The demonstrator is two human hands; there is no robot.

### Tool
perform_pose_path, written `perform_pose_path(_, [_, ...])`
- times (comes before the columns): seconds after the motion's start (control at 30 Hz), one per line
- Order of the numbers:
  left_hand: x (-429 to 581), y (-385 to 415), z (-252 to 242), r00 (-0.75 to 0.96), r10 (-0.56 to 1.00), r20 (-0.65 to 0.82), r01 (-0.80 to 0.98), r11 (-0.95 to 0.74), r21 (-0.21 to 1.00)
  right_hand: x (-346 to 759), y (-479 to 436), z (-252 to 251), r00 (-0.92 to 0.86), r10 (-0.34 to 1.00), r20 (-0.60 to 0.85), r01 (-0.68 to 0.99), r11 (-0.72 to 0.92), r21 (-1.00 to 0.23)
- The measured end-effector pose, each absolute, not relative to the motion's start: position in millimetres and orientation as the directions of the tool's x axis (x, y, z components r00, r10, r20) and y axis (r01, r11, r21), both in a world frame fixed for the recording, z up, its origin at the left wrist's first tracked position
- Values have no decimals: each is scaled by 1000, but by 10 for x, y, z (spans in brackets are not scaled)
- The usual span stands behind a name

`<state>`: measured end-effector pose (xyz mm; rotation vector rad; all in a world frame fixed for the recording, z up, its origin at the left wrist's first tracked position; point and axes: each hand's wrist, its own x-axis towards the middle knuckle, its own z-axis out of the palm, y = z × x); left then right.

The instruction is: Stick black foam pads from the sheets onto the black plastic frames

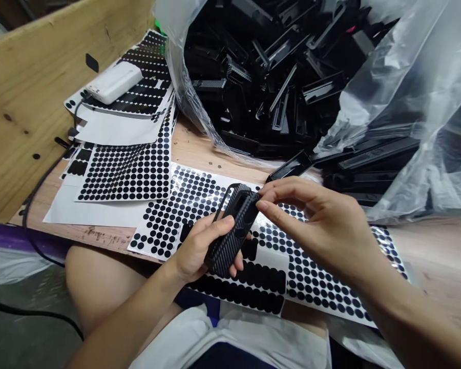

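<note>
My left hand (200, 246) is wrapped round a black plastic casing (230, 246) with a carbon-fibre pattern and a long slot near its upper end. A thin dark loop or rim stands out along the casing's left side. Thumb and forefinger of my right hand (318, 215) are pinched together at the casing's upper right edge. Whatever may be between those fingertips is too small to see. Under both hands lie white sheets of round black stickers (315, 277), and a strip sheet with larger black shapes (249, 282) sits just below the casing.
A clear plastic bag (192, 102) full of black plastic parts (269, 77) lies open at the back. More sticker sheets (130, 169) are stacked at left, with a white power bank (115, 82) and its cable on top. A wooden board (34, 102) walls the left side.
</note>
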<state>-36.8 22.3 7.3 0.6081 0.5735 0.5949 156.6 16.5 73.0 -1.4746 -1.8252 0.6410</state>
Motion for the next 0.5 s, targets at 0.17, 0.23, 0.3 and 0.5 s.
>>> perform_pose_path(0.17, [-376,216,84,660,667,-344,-307,658,688,1515,146,669,-108,885,453,786,355,-506])
perform_pose_path(0.23, [-377,218,93,659,666,-350,-295,656,694,1622,237,569,-70,912,404,795,296,-529])
perform_pose_path(0.3, [-379,221,93,662,668,-340,-295,649,701,1820,383,421,-16,937,349,842,200,-500])
perform_pose_path(0.5, [-369,215,59,584,758,-292,-417,588,693,2232,586,138,-22,955,296,886,155,-436])
